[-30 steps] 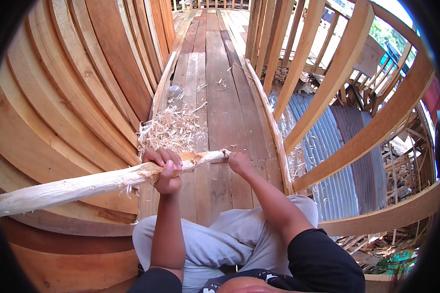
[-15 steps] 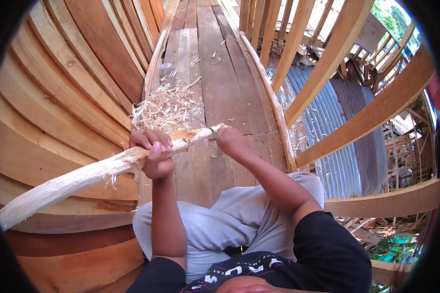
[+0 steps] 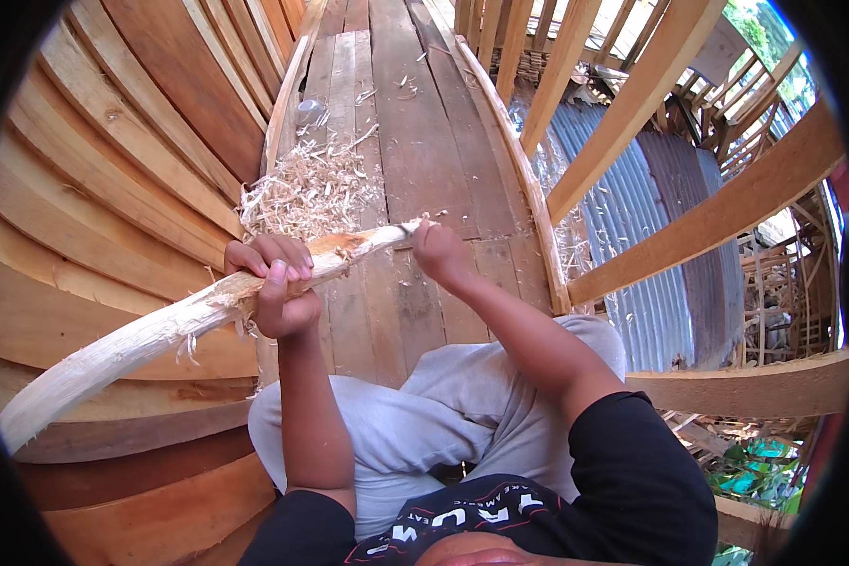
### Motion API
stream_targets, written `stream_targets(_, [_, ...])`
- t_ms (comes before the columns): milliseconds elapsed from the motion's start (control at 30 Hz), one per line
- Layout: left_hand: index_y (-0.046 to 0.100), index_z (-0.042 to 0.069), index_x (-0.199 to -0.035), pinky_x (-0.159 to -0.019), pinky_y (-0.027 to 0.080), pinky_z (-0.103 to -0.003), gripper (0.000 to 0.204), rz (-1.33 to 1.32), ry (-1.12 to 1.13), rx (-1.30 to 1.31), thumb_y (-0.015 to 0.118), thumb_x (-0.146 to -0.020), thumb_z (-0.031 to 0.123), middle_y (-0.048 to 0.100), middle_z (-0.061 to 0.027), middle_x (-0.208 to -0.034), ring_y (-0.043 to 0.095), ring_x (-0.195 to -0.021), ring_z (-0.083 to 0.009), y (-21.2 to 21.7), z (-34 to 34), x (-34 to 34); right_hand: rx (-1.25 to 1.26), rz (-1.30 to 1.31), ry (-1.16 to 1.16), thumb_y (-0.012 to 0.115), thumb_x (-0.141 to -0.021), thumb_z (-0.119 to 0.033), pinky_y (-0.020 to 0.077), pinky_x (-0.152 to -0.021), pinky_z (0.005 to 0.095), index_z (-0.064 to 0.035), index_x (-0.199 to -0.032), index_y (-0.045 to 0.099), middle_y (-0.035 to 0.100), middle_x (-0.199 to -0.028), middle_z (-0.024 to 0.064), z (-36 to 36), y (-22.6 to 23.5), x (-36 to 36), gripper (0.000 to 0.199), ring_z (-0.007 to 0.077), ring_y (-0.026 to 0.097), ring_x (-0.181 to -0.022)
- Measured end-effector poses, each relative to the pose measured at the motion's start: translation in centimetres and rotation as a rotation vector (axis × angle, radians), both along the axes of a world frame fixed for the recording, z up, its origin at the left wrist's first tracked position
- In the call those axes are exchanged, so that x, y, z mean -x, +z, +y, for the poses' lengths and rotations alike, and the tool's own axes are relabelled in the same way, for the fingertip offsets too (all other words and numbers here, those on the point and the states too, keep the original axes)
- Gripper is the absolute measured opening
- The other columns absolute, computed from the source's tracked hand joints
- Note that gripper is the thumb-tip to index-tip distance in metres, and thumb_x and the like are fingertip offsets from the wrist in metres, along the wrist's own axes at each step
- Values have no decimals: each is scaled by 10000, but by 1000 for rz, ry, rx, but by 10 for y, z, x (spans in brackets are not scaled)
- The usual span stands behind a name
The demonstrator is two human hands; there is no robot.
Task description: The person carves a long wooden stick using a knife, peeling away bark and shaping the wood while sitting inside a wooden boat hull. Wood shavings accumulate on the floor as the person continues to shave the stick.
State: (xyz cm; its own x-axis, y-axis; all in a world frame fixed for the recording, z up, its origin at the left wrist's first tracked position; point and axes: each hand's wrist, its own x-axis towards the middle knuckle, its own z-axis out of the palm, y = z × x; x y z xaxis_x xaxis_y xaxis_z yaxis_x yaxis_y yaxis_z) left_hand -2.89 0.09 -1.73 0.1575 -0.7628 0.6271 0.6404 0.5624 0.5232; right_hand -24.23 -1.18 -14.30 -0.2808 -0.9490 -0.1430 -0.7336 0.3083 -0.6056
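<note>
Stick tip higher, between fingers

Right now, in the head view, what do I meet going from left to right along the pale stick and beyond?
Stick's frayed end → left hand gripping the stick → right hand at the stick's tip → curved rib → corrugated sheet.

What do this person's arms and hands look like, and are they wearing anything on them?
Both hands, left and right, are bare: no gloves, and no rings or watch that I can make out. The forearms are bare too. Short black sleeves cover only the upper arms.
</note>
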Motion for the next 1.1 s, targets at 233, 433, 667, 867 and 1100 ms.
stream_targets(233, [370,94,-804,-531,416,-283,206,-22,6,7,553,-739,24,422,-44,-603,428,-519,-143,-2,1,-7,4,-25,42,301,-964,-304,475,-845,534,61,-898,655,643,-921,302,6,28,-27,513,448,621,-920])
stream_targets(433, [364,101,-800,-538,414,-278,219,-10,3,3,564,-733,41,404,-40,-601,421,-516,-141,-2,-2,2,129,12,-117,315,-967,-312,452,-779,571,52,-736,640,620,-797,315,-10,-36,21,540,488,604,-804])
stream_targets(667, [365,106,-800,-535,403,-277,211,18,2,-34,551,-730,34,409,-36,-603,421,-517,-137,-2,-2,-1,161,-66,-7,307,-962,-295,454,-794,553,67,-753,630,607,-835,336,-6,-23,7,528,494,593,-825])
stream_targets(867, [371,117,-799,-545,395,-265,195,-14,32,-23,547,-743,53,411,-25,-605,418,-536,-125,-7,-4,-16,52,-83,64,291,-963,-316,454,-814,566,54,-807,662,620,-883,326,6,20,-29,547,490,602,-877])
stream_targets(1100, [370,102,-798,-545,417,-269,211,-6,-36,4,559,-738,33,420,-39,-609,431,-522,-132,-1,-2,2,34,47,-161,275,-971,-315,459,-839,559,49,-752,658,638,-831,310,-9,-58,36,572,473,621,-851])
